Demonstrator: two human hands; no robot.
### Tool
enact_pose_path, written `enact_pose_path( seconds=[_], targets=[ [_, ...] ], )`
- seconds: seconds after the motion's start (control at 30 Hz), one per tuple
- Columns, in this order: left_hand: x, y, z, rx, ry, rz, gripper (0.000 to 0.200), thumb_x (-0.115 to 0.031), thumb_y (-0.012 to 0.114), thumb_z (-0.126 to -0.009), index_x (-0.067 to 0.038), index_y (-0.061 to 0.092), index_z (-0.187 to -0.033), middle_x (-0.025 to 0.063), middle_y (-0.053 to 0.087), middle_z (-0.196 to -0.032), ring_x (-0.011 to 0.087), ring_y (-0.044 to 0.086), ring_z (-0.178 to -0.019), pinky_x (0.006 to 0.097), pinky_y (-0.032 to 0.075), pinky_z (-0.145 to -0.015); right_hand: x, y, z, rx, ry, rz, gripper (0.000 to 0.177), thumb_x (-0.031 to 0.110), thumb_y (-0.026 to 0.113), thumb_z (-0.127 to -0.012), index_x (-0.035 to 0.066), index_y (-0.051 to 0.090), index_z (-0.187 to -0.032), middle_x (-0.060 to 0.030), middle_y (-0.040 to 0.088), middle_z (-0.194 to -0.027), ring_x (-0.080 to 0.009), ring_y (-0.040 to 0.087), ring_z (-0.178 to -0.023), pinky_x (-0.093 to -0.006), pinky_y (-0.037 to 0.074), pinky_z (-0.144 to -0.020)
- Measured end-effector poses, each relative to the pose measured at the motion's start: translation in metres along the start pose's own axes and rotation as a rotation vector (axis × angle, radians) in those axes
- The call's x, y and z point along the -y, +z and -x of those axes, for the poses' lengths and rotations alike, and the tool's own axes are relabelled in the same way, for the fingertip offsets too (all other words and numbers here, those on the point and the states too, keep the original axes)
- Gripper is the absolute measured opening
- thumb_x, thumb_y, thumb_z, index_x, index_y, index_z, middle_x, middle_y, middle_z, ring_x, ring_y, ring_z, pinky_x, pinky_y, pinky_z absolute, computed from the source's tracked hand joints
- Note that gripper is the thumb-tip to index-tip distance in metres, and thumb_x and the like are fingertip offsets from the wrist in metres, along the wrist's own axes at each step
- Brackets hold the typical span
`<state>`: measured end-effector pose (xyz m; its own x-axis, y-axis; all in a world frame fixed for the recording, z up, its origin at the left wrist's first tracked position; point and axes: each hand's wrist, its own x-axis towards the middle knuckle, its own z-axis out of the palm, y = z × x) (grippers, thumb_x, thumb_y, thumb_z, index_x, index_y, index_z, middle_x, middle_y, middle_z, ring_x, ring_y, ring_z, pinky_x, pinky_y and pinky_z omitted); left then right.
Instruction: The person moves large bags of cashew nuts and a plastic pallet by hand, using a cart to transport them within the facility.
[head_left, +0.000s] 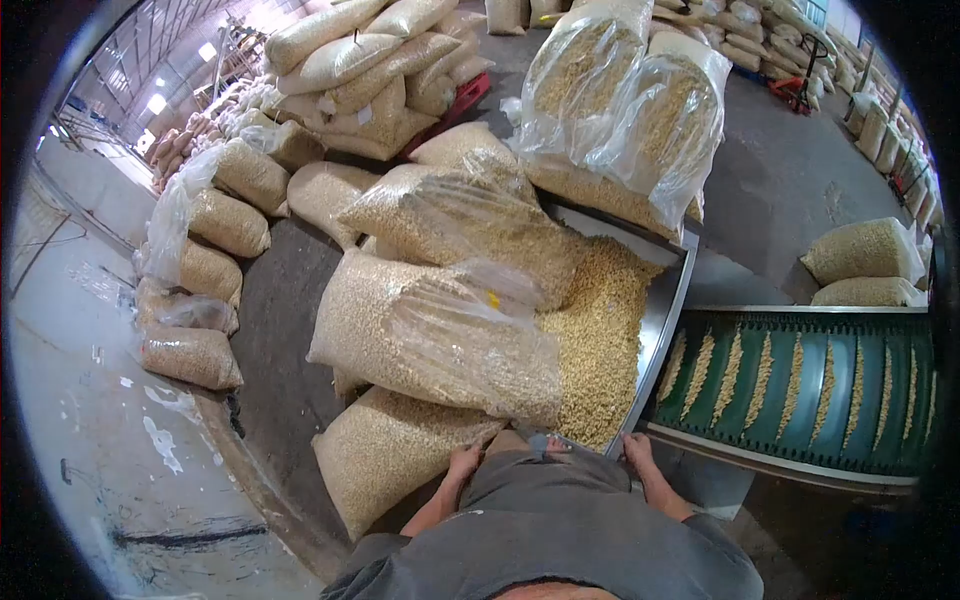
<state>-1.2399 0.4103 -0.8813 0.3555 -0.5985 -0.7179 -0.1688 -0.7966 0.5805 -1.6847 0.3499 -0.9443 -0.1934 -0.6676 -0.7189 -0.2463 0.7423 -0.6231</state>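
My left hand is low in the view, against the edge of a full sack; its fingers are too small and partly hidden to read. At the near corner of a metal hopper, my right hand has its fingers curled on the metal rim. Pale, kernel-like pieces lie heaped in the hopper. Two large plastic-lined sacks, one nearer and one farther, lie with their mouths toward the heap.
Right of the hopper, a green cleated conveyor belt carries rows of the pieces. Clear-plastic-topped sacks stand beyond the hopper. More sacks are stacked at the back and along the left wall. A red pallet jack stands far right.
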Motion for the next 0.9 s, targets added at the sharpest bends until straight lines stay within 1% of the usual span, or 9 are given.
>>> enact_pose_path(
  seconds=[0.03,0.1,0.13,0.17,0.27,0.43,0.6,0.7,0.9],
  targets=[
    [0.0,0.001,0.002,-0.065,0.053,-0.079,0.053,-0.043,0.058,-0.084,0.007,0.064,-0.099,0.019,0.067,-0.089,0.0295,0.064,-0.083,0.0408,0.048,-0.074,-0.011,0.005,-0.006,-0.018,-0.052,-0.027,0.05,0.038,0.063,-0.081,-0.007,0.062,-0.104,-0.0184,0.066,-0.084,-0.0275,0.064,-0.075,-0.0386,0.048,-0.071],
    [0.004,-0.001,0.003,-0.126,0.081,-0.087,0.051,-0.042,0.059,-0.083,0.007,0.065,-0.094,0.0199,0.067,-0.085,0.0287,0.064,-0.085,0.0386,0.048,-0.076,0.012,0.005,0.017,-0.073,-0.277,0.046,0.037,0.032,0.063,-0.085,-0.004,0.058,-0.077,-0.0106,0.058,-0.068,-0.0223,0.059,-0.062,-0.0388,0.045,-0.057],
    [0.01,0.0,0.003,-0.123,0.057,-0.015,0.05,-0.042,0.059,-0.082,0.007,0.066,-0.091,0.0205,0.067,-0.084,0.028,0.064,-0.087,0.037,0.048,-0.077,0.031,0.003,0.034,-0.018,-0.176,0.041,0.04,0.033,0.062,-0.084,-0.006,0.061,-0.085,-0.0127,0.062,-0.073,-0.0222,0.059,-0.07,-0.0381,0.046,-0.063],
    [0.006,-0.002,0.015,-0.195,0.094,-0.063,0.05,-0.041,0.06,-0.082,0.008,0.065,-0.087,0.0176,0.066,-0.081,0.0247,0.062,-0.082,0.0363,0.048,-0.075,-0.012,0.016,-0.009,-0.036,-0.241,0.087,0.044,0.036,0.062,-0.084,-0.007,0.063,-0.089,-0.0135,0.063,-0.073,-0.0218,0.059,-0.07,-0.0384,0.046,-0.064],
    [-0.018,-0.008,0.05,-0.123,0.07,-0.029,0.043,-0.037,0.058,-0.087,0.005,0.067,-0.086,0.0095,0.066,-0.079,0.0193,0.059,-0.077,0.0338,0.046,-0.072,0.036,0.007,0.041,0.091,-0.116,0.115,0.045,0.04,0.063,-0.084,-0.005,0.061,-0.083,-0.0097,0.062,-0.069,-0.0209,0.057,-0.061,-0.0388,0.044,-0.057],
    [0.014,-0.014,0.055,-0.146,-0.023,-0.031,0.047,-0.04,0.06,-0.086,0.006,0.067,-0.095,0.0129,0.067,-0.089,0.0204,0.061,-0.083,0.0335,0.046,-0.075,0.036,0.019,0.059,-0.012,-0.028,0.08,0.038,0.039,0.065,-0.08,0.001,0.065,-0.075,-0.0104,0.06,-0.06,-0.0209,0.059,-0.057,-0.036,0.046,-0.054],
    [-0.007,-0.018,0.081,-0.137,-0.105,-0.154,0.047,-0.038,0.061,-0.087,0.006,0.066,-0.101,0.0141,0.067,-0.097,0.0214,0.061,-0.089,0.0326,0.046,-0.079,0.024,0.023,0.056,-0.011,-0.043,0.191,0.045,0.044,0.066,-0.079,-0.001,0.068,-0.083,-0.0128,0.066,-0.07,-0.0253,0.065,-0.067,-0.0367,0.049,-0.067],
    [0.01,-0.016,0.063,-0.122,-0.131,0.016,0.046,-0.038,0.061,-0.087,0.006,0.066,-0.1,0.0126,0.067,-0.094,0.0207,0.061,-0.087,0.0325,0.046,-0.078,0.03,0.018,0.06,0.03,-0.007,0.159,0.047,0.042,0.065,-0.083,-0.004,0.062,-0.094,-0.0117,0.062,-0.067,-0.0209,0.06,-0.062,-0.037,0.047,-0.061],
    [-0.024,-0.012,0.056,-0.118,-0.193,-0.02,0.043,-0.038,0.06,-0.087,0.004,0.067,-0.095,0.0084,0.067,-0.088,0.0175,0.059,-0.078,0.0299,0.045,-0.069,0.032,0.015,0.054,0.053,-0.029,0.09,0.047,0.042,0.063,-0.085,-0.004,0.061,-0.091,-0.0104,0.061,-0.065,-0.0205,0.059,-0.06,-0.0362,0.047,-0.059]
  ],
)
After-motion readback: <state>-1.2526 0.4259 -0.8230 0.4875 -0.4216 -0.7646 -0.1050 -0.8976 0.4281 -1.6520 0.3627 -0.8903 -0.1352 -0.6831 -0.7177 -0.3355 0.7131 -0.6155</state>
